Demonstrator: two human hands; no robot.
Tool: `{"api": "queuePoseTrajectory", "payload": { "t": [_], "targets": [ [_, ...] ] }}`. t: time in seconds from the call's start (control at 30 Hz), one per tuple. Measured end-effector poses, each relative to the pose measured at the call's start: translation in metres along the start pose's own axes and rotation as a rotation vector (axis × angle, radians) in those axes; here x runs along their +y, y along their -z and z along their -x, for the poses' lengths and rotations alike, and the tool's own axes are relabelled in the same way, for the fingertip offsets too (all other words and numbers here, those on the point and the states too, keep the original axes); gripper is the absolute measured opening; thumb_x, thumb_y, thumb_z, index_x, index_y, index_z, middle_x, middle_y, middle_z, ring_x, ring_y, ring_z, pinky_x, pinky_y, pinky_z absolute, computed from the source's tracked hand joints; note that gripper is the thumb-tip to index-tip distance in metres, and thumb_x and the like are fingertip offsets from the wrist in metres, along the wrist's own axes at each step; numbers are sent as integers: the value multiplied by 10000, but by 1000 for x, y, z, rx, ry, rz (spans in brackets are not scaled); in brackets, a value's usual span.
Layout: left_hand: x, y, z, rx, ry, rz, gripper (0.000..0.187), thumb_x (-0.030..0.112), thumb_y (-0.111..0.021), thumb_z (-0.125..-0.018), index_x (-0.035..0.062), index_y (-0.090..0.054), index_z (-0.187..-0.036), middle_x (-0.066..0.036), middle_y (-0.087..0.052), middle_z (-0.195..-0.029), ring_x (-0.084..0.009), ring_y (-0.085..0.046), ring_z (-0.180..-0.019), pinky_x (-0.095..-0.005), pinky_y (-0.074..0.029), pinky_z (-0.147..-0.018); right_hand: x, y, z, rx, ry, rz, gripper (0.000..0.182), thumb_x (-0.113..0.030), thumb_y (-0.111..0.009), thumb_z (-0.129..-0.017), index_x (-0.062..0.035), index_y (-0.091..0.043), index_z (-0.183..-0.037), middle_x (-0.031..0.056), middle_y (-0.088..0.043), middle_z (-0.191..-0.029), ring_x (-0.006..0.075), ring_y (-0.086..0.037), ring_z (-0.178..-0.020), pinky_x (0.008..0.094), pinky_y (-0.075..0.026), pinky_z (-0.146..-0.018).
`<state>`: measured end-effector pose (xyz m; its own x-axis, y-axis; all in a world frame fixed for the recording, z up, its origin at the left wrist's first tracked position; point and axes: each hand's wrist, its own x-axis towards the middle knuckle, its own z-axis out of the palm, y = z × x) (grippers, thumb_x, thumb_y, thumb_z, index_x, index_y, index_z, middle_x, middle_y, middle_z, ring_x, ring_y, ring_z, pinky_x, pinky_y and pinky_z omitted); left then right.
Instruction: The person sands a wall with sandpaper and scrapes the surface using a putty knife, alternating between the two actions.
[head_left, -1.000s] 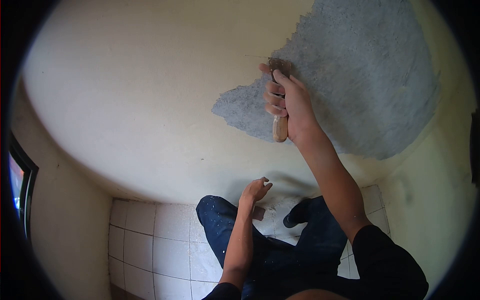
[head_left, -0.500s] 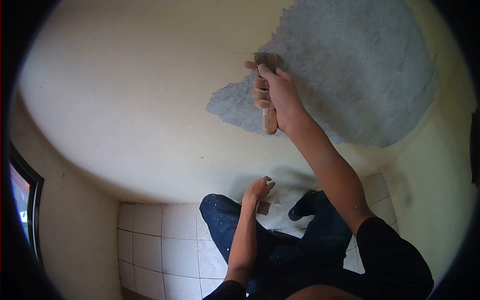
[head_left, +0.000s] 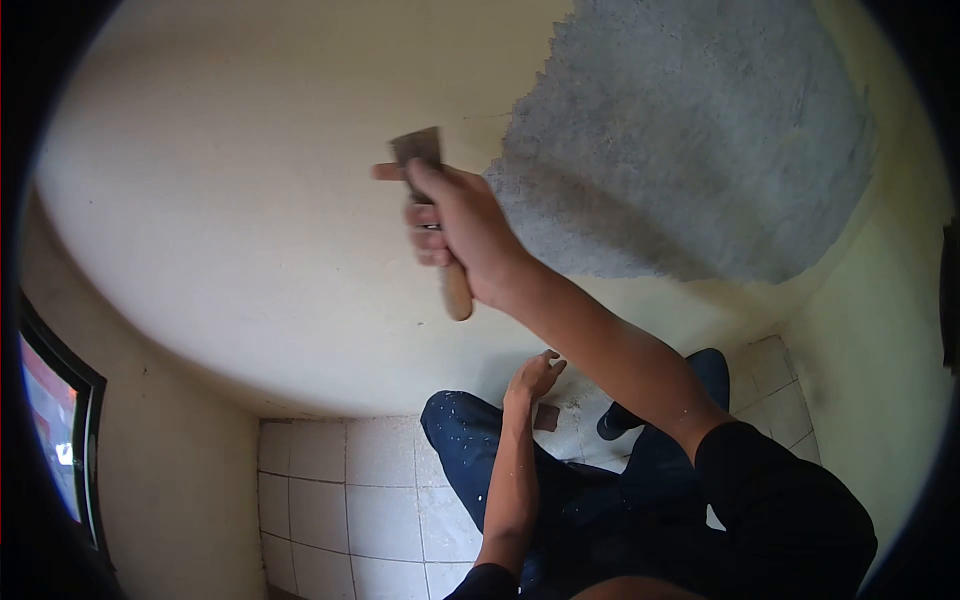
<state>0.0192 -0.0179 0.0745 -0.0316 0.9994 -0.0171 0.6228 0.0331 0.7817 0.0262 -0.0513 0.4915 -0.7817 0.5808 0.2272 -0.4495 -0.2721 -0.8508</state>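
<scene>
My right hand (head_left: 468, 225) is wrapped round the wooden handle of a putty knife (head_left: 457, 292), its thumb pressed on the flat metal blade and the forefinger stretched out beyond it. Blade up, the tool is in front of the cream-painted wall (head_left: 250, 200), left of a large grey bare patch (head_left: 690, 150) with ragged edges. Lower down, my left hand (head_left: 537, 378) hangs beside my bent knee, fingers loosely apart and holding nothing. Beneath it on the floor lies a small brownish block (head_left: 546, 417).
White tiles (head_left: 385, 520) cover the floor, with whitish dust near the wall's foot. My paint-specked trousers (head_left: 460, 430) and a dark shoe (head_left: 618, 422) are close to the wall. A dark-framed pane (head_left: 85, 430) stands at the left, and a side wall (head_left: 880, 350) closes the right.
My right hand has carried the putty knife left and down, off the edge of the grey patch, and the blade has tilted left. The view has shifted slightly; my left hand stays by the knee.
</scene>
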Motion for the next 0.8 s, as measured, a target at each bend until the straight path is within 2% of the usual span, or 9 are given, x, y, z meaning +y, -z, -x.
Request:
{"api": "queuePoseTrajectory", "payload": {
  "t": [0.1, 0.13, 0.27, 0.33, 0.5, 0.57, 0.67, 0.77, 0.8],
  "targets": [
    [42, 44, 25, -35, 117, -24, 449, 336, -578, -1046, 19, -649, -1355, -265, -723, -1221, -419, -684, -1171, -472, -528, -1006, -8, 45, 2, 193, 132, 90, 477, -390, -480, -1123, -7, -610, -1375, -77, -431, -663, 50, -445, -580, 237, -415, -554],
    [38, 46, 26, -2, 92, -51, 408, 300, -578, -1057, 26, -650, -1351, -251, -746, -1144, -358, -721, -1084, -447, -547, -963, -13, 62, 4, 212, 159, 72, 488, -376, -477, -1123, 20, -609, -1376, -42, -468, -678, 96, -536, -631, 267, -518, -629],
    [56, 69, 39, 74, -46, 367, 366, 271, -597, -1073, 37, -643, -1350, -178, -765, -1044, -251, -734, -955, -366, -564, -887, -35, 93, 19, 307, 248, 231, 494, -336, -436, -1129, 77, -641, -1309, 38, -599, -709, 195, -716, -779, 382, -662, -834],
    [96, 89, 52, 177, -204, 720, 411, 275, -569, -1094, 39, -584, -1431, -135, -739, -1073, -200, -703, -973, -346, -550, -905, -40, 94, 21, 324, 258, 268, 493, -334, -444, -1126, 81, -644, -1302, 64, -646, -751, 200, -722, -819, 378, -659, -832],
    [198, 143, 77, 472, -455, 815, 546, 230, -524, -1105, 33, -368, -1589, -181, -686, -1179, -233, -690, -1026, -383, -561, -904, -39, 100, 9, 327, 254, 277, 480, -325, -488, -1109, 91, -652, -1283, 138, -745, -986, 207, -730, -917, 375, -652, -851],
    [224, 157, 78, 486, -452, 867, 603, 188, -548, -1092, 66, -297, -1627, -162, -656, -1198, -219, -674, -1023, -370, -549, -907, -37, 96, 4, 338, 275, 253, 471, -316, -508, -1099, 95, -655, -1276, 151, -753, -1084, 207, -730, -930, 375, -651, -855],
    [253, 174, 85, 473, -452, 945, 690, 146, -576, -1075, 95, -212, -1658, -149, -638, -1183, -210, -666, -1021, -358, -545, -898, -42, 98, 0, 328, 242, 259, 485, -319, -502, -1102, 104, -661, -1279, 147, -724, -1010, 212, -717, -954, 383, -626, -922],
    [281, 189, 89, 484, -442, 926, 748, 134, -595, -1055, 92, -165, -1665, -138, -638, -1078, -190, -654, -924, -339, -535, -826, -42, 99, 4, 332, 253, 308, 459, -295, -508, -1093, 101, -679, -1250, 151, -729, -1036, 205, -716, -954, 374, -625, -898],
    [291, 192, 92, 505, -425, 889, 739, 147, -590, -1057, 69, -168, -1659, -146, -641, -1042, -185, -653, -887, -335, -529, -797, -41, 102, 5, 310, 237, 295, 429, -280, -522, -1079, 84, -691, -1230, 148, -749, -1142, 190, -725, -948, 366, -634, -827]
  ]
}}
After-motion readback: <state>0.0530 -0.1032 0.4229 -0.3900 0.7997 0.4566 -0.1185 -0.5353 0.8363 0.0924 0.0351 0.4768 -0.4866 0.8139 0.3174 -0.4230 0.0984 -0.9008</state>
